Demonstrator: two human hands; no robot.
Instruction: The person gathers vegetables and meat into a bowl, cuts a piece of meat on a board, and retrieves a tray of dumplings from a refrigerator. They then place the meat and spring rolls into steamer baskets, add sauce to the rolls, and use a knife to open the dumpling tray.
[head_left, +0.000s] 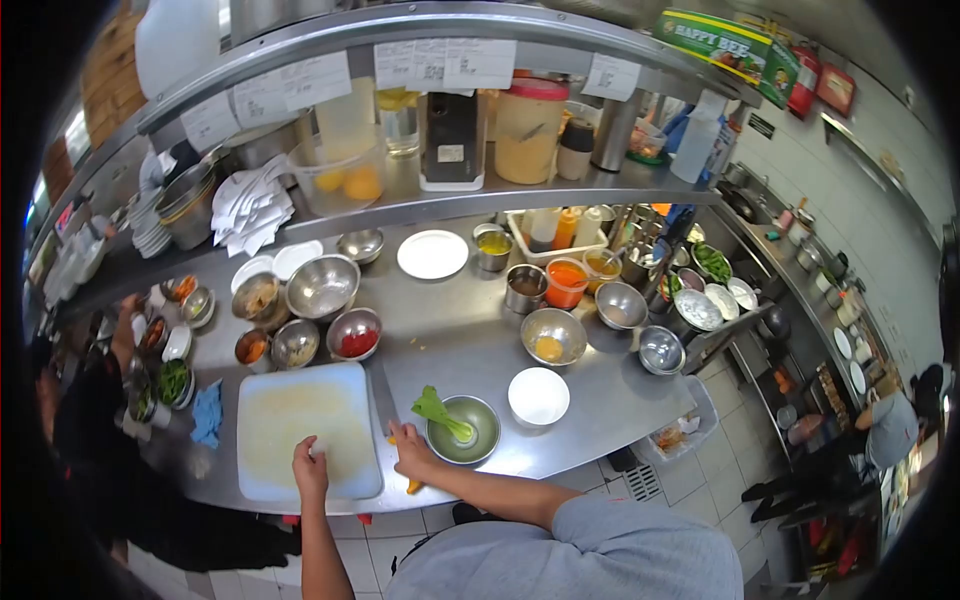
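Our left hand [309, 462] rests loosely closed on the cutting board [300, 425], right hand [410, 455] grips an orange tool [412, 486]; bowl [463, 430] just beside could tip.

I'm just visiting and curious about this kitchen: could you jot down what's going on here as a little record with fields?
Place: steel kitchen counter
Left hand: resting on the white rectangular plastic cutting board
Right hand: on the counter by a small orange piece, grip unclear
Beside it: green leafy stalk in a round steel bowl
Nearby: empty white round bowl
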